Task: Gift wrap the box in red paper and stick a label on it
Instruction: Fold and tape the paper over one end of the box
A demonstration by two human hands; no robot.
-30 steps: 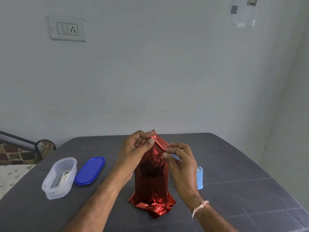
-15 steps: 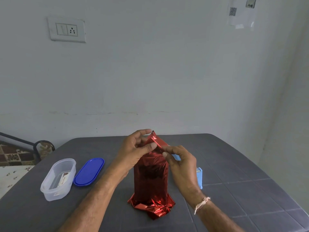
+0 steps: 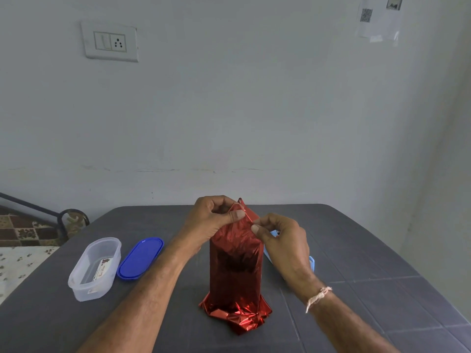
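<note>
Left hand (image 3: 214,220) and right hand (image 3: 283,240) each pinch the red paper (image 3: 235,263) top flap, mid-tabletop (image 3: 369,250). Risk as we judge it: overpulling tears the foil or tips the upright box.

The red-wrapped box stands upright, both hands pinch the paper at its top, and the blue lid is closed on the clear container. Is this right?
One thing is wrong: the head view shows the blue lid lying on the table beside the open clear container, not on it.
</note>
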